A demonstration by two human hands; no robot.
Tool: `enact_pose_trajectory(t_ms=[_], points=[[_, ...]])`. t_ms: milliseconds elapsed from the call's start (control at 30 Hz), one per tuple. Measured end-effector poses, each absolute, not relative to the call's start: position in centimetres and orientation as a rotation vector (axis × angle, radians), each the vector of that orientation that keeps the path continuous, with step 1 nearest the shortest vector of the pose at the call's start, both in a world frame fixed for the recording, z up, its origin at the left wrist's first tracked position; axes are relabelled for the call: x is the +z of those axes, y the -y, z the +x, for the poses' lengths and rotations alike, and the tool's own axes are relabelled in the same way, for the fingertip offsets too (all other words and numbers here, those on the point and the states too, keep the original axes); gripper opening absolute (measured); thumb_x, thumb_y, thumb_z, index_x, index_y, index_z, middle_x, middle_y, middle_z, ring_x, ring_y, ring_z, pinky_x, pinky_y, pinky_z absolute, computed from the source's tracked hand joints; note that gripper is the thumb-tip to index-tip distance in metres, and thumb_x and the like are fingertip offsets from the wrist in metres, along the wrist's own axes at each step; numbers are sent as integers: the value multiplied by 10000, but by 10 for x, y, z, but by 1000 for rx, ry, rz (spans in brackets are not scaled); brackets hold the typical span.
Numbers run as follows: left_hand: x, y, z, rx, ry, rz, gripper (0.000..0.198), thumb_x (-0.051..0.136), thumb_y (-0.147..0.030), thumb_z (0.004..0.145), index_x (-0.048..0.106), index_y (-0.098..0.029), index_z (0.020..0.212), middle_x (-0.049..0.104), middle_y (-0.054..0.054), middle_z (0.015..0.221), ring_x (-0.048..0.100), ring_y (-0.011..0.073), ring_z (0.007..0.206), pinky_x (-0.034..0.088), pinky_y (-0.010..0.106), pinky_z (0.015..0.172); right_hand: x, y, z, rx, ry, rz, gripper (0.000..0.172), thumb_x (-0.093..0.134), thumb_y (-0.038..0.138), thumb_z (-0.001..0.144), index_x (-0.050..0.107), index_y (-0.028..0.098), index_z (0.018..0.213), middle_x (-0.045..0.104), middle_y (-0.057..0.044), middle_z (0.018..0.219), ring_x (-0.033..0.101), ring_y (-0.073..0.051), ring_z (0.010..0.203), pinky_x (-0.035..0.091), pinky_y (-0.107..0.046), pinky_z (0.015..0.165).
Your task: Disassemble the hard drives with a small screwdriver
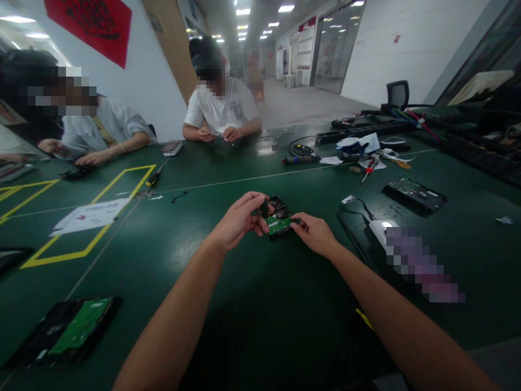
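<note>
A small green circuit board is at the middle of the green table, over a black hard drive body. My left hand is at the board's left end, its thumb and fingers closed round a small dark piece and the board's edge. From the right, my right hand pinches the board's right end between thumb and fingertips. The drive body lies just behind and under the board, partly hidden by it.
Another hard drive lies at the right, beyond a white device with a cable. A drive with a green board is at the near left. Screwdrivers lie farther back. Two people sit across the table.
</note>
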State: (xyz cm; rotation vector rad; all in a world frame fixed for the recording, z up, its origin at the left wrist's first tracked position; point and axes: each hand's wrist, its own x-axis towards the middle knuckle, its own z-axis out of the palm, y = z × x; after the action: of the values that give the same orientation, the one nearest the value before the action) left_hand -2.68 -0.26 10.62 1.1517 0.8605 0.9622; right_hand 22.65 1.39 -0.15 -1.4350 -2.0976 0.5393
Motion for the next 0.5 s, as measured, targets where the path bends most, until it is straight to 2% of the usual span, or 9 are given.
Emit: enact_pose_trajectory(t_ms=[333, 500], points=[[104, 1, -28, 963, -847, 1165, 277, 578, -436, 951, 583, -204, 1103, 701, 102, 1086, 689, 153, 621, 493, 251, 487, -3, -14, 227, 572, 2068, -1424, 270, 554, 405, 994, 626, 255, 1207, 671, -8, 822, 586, -160, 679, 382, -284, 613], [103, -1, -27, 982, -874, 1171, 313, 559, -440, 940, 647, -164, 1060, 682, 101, 1040, 667, 146, 630, 478, 250, 494, 3, -12, 225, 630, 2018, -1474, 282, 522, 403, 1012, 576, 233, 1231, 689, -20, 860, 603, -165, 698, 378, -287, 605]])
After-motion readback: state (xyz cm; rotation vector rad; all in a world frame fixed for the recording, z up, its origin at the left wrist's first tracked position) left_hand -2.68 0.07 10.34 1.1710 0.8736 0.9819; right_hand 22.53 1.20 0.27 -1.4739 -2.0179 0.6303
